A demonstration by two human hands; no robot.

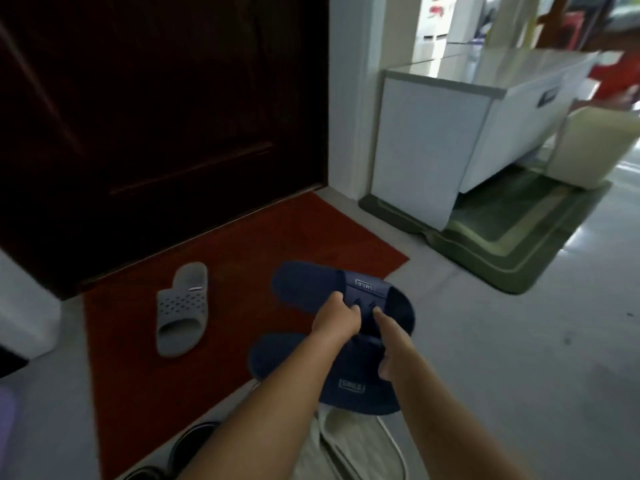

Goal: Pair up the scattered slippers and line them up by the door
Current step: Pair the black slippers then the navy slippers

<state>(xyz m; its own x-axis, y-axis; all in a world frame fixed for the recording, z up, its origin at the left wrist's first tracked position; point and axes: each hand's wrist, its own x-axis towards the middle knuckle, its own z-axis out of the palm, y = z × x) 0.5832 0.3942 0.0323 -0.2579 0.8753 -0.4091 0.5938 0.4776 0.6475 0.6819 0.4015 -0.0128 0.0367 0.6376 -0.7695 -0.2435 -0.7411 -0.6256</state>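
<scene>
1. Navy blue: two slippers sit near the middle of the view, each with a "SMILE" label on its strap.
2. The far navy slipper [341, 299] lies partly on the red mat [242, 258] and partly on the grey floor [485, 341], its length running left to right.
3. The near navy slipper [332, 372] lies just below it, at the mat's edge, with its strap towards the camera.
4. The left hand [337, 318] is closed on the far slipper's strap, fingers curled over its edge.
5. The right hand [389, 344] reaches across both slippers: its forefinger touches the far strap, and the other fingers curl at the near slipper (whether they grip it cannot be told).
6. A grey slipper [183, 308] with a perforated strap lies alone on the mat, left of the navy pair and well apart from them.
7. The dark door [156, 116] stands shut right behind the mat.
8. A white cabinet [450, 133] stands to the right on a green mat [502, 237].
9. At the bottom edge, a dark shoe [194, 441] and a pale slipper [349, 438] show beside the person's forearms.
</scene>
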